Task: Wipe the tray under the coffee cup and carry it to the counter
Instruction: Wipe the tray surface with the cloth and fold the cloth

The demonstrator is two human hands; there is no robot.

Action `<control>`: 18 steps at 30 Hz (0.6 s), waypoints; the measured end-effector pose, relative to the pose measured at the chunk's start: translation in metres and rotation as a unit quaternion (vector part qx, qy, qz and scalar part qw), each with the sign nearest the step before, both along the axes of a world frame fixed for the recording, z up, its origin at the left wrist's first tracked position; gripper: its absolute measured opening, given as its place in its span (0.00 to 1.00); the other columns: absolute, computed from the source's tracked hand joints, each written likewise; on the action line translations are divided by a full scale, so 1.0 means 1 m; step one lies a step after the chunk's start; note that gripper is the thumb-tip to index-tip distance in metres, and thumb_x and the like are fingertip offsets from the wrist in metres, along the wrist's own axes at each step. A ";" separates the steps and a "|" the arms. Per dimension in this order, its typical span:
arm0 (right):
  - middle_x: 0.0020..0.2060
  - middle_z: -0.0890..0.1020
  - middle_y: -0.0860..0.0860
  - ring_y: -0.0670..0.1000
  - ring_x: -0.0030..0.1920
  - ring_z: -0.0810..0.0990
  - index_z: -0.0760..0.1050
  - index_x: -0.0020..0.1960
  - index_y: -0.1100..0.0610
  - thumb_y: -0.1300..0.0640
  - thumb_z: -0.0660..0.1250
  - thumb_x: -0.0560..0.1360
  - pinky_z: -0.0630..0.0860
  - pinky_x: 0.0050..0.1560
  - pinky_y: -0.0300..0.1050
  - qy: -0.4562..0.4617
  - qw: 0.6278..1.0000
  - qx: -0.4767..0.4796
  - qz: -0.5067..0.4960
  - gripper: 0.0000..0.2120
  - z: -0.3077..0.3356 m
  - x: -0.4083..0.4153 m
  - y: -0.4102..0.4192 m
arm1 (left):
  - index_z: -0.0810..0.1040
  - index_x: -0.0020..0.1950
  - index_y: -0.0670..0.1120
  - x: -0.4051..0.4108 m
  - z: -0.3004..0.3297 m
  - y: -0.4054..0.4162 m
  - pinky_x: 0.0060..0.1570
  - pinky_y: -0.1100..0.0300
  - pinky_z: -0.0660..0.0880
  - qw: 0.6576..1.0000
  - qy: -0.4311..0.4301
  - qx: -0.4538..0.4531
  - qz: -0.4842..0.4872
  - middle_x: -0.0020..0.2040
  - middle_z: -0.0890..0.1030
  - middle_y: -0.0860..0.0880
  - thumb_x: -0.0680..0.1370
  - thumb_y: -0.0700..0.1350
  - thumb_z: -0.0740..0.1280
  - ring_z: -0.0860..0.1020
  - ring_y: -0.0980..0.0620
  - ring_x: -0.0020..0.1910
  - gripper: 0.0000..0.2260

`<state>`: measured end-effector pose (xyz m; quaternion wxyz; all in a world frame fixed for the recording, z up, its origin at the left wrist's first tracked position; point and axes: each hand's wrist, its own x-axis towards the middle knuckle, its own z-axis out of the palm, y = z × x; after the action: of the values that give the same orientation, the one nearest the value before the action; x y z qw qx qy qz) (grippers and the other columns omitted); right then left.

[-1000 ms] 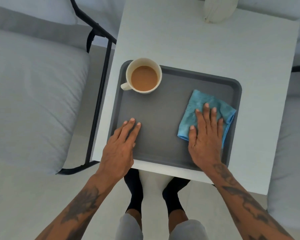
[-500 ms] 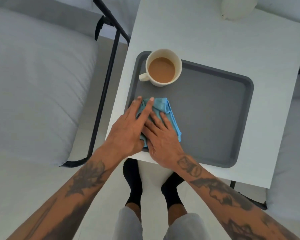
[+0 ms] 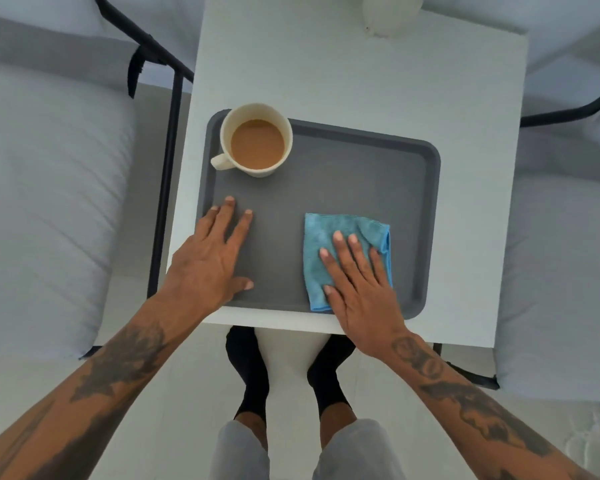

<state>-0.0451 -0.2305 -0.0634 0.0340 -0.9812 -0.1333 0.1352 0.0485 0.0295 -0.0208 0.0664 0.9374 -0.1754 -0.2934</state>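
A dark grey tray [image 3: 361,174] lies on a small white table [image 3: 361,71]. In the tray's far left corner stands a cream cup [image 3: 255,140] of milky coffee, its handle pointing left. My left hand [image 3: 212,261] rests flat on the tray's near left part, fingers spread, holding nothing. A folded blue cloth [image 3: 329,237] lies on the near right part of the tray. My right hand [image 3: 361,282] presses flat on the cloth, fingers extended over it.
A white rounded object [image 3: 392,12] stands at the table's far edge. Grey cushioned seats with black metal frames flank the table, one on the left [image 3: 42,209] and one on the right [image 3: 561,271]. My feet in black socks stand under the near edge.
My right hand has slid the cloth from beside my left hand at the tray's near left to the near right. My left hand stays flat on the tray's left part.
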 end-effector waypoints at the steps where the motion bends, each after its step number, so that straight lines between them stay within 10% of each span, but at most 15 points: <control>1: 0.80 0.52 0.55 0.58 0.80 0.50 0.52 0.80 0.55 0.48 0.46 0.84 0.55 0.77 0.62 0.001 1.000 -0.010 -0.030 0.27 0.001 -0.005 -0.011 | 0.40 0.80 0.49 -0.001 0.000 -0.002 0.74 0.48 0.61 1.000 -0.001 0.014 -0.007 0.81 0.40 0.44 0.72 0.60 0.72 0.46 0.42 0.79 0.50; 18: 0.79 0.57 0.57 0.60 0.79 0.53 0.57 0.79 0.55 0.47 0.50 0.82 0.52 0.77 0.61 -0.047 0.976 0.043 -0.207 0.28 -0.018 0.124 -0.041 | 0.35 0.79 0.49 -0.011 -0.008 -0.008 0.60 0.47 0.77 1.000 -0.001 0.011 0.017 0.78 0.30 0.46 0.73 0.46 0.74 0.34 0.43 0.77 0.51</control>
<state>0.0784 -0.2714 -0.0814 0.0972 -0.9904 0.0654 0.0729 0.0375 0.0217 -0.0291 0.0608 0.9411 -0.1562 -0.2936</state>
